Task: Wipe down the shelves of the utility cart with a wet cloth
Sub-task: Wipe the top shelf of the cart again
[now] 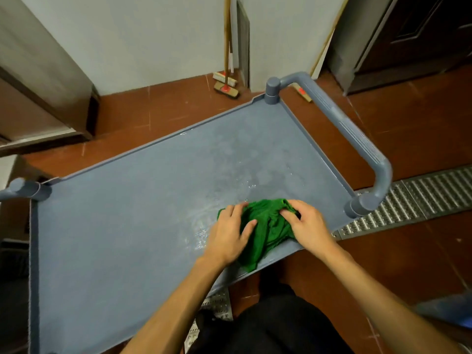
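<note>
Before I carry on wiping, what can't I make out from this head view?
All head view:
Anything below the top shelf: hidden by the shelf itself.
Green cloth: partly covered by the left hand and right hand, so how it is folded is unclear.
Left-end handle: cut off by the left edge.
Top shelf's near-left corner: cut off by the bottom edge.
Brush heads by the wall: too small for detail.

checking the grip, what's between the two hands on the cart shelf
In the head view, the green cloth lies between the left hand and right hand, both touching it.
</note>
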Tool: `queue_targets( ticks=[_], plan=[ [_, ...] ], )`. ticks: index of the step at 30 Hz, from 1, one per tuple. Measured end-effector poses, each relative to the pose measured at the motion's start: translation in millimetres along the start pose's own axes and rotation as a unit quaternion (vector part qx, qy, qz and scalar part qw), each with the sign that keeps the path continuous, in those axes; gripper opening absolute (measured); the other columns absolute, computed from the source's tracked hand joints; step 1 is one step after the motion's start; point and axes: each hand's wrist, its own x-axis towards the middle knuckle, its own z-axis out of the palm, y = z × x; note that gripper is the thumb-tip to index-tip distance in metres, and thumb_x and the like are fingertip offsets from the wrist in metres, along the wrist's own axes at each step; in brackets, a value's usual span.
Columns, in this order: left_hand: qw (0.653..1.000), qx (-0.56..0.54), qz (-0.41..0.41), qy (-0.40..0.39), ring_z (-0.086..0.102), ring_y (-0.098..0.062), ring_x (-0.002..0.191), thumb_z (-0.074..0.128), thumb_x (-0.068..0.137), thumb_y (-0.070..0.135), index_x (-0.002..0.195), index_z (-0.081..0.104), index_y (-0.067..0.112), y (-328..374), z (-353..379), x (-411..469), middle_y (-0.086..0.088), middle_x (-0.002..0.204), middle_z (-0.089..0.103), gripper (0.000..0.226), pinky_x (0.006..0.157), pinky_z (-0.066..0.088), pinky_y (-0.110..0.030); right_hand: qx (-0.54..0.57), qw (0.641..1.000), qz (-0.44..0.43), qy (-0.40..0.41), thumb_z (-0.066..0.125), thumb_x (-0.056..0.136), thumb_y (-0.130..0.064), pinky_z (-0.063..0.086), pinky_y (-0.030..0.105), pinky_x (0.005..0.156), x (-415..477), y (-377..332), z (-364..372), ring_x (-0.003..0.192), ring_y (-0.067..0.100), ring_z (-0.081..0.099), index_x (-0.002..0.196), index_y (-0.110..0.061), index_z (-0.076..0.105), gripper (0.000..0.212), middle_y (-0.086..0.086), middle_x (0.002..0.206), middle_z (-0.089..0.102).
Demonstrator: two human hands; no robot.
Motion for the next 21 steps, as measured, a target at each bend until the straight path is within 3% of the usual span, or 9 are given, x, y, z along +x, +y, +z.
queue_targets(
  ticks=[4, 8, 10, 12, 14, 16, 18, 21],
  plan=[
    [0.999, 0.027, -0.030, 0.018, 0.050, -0.027, 0.124, 0.048, 0.103, 0.027, 0.139, 0.051, 0.013, 0.8, 7.5, 13.3, -0.008, 0.132, 0.055, 0.038, 0.105, 0.041, -0.035, 0.028, 0.997, 0.052, -0.055, 0.060, 0.096, -0.017, 0.049, 0.039, 0.097, 3.5, 19.2, -21.2, 0.113, 0.015, 0.060, 0.125, -0.030, 0.062, 0.032, -0.006, 0.118, 0.066],
    [0.992, 0.081, -0.084, 0.039, 0.050, -0.036, 0.124, 0.055, 0.093, 0.006, 0.137, 0.054, 0.004, -13.5, 4.4, 20.7, -0.016, 0.135, 0.055, 0.044, 0.107, 0.041, -0.041, -0.137, 0.988, -0.076, -0.001, 0.064, 0.084, -0.034, 0.034, 0.044, 0.111, -1.0, 12.4, -17.5, 0.136, 0.019, 0.035, 0.139, -0.034, 0.050, 0.057, -0.003, 0.146, 0.042],
    [0.986, 0.115, -0.104, 0.053, 0.051, -0.040, 0.118, 0.060, 0.089, 0.008, 0.135, 0.055, 0.004, -20.6, 2.8, 25.8, -0.020, 0.132, 0.055, 0.046, 0.104, 0.042, -0.045, -0.193, 0.974, -0.114, -0.007, 0.062, 0.080, -0.049, 0.027, 0.050, 0.114, -5.7, 1.1, -4.8, 0.144, 0.027, 0.025, 0.143, -0.035, 0.046, 0.067, 0.006, 0.154, 0.032],
    [0.979, 0.152, -0.121, 0.062, 0.052, -0.042, 0.113, 0.055, 0.092, 0.023, 0.133, 0.055, 0.005, -27.0, 2.6, 29.8, -0.022, 0.129, 0.054, 0.044, 0.101, 0.043, -0.047, -0.229, 0.963, -0.131, -0.060, 0.060, 0.077, -0.061, 0.016, 0.060, 0.118, -11.5, -6.9, 12.2, 0.150, 0.033, 0.007, 0.148, -0.036, 0.039, 0.078, 0.013, 0.160, 0.018],
    [0.973, 0.171, -0.146, 0.062, 0.051, -0.041, 0.109, 0.039, 0.095, 0.039, 0.133, 0.053, 0.008, -31.7, 2.3, 32.3, -0.022, 0.128, 0.053, 0.052, 0.097, 0.045, -0.049, -0.256, 0.949, -0.098, -0.157, 0.059, 0.076, -0.069, 0.003, 0.066, 0.117, -16.7, -11.1, 27.2, 0.149, 0.032, -0.021, 0.152, -0.040, 0.027, 0.088, 0.014, 0.164, -0.007],
    [0.972, 0.172, -0.146, 0.070, 0.051, -0.040, 0.107, 0.031, 0.096, 0.040, 0.134, 0.053, 0.008, -36.4, 1.1, 34.2, -0.021, 0.126, 0.053, 0.055, 0.096, 0.046, -0.050, -0.300, 0.930, -0.064, -0.205, 0.058, 0.076, -0.074, -0.006, 0.068, 0.113, -16.5, -12.9, 36.9, 0.143, 0.035, -0.034, 0.155, -0.039, 0.015, 0.096, 0.016, 0.161, -0.024],
    [0.974, 0.152, -0.132, 0.104, 0.052, -0.039, 0.109, 0.036, 0.099, 0.032, 0.133, 0.055, 0.006, -39.9, -0.8, 34.1, -0.021, 0.125, 0.054, 0.047, 0.099, 0.044, -0.048, -0.351, 0.910, -0.062, -0.211, 0.061, 0.076, -0.072, 0.000, 0.071, 0.111, -12.8, -9.9, 43.7, 0.146, 0.043, -0.023, 0.155, -0.037, 0.018, 0.097, 0.021, 0.162, -0.016],
    [0.972, 0.107, -0.128, 0.163, 0.050, -0.038, 0.119, 0.043, 0.100, 0.023, 0.132, 0.058, 0.004, -39.8, -0.1, 20.1, -0.023, 0.131, 0.055, 0.039, 0.106, 0.038, -0.044, -0.397, 0.895, -0.080, -0.186, 0.080, 0.052, -0.069, 0.035, 0.073, 0.098, -3.1, -0.9, 46.7, 0.139, 0.045, 0.033, 0.134, -0.035, 0.058, 0.091, 0.024, 0.149, 0.041]
  ],
)
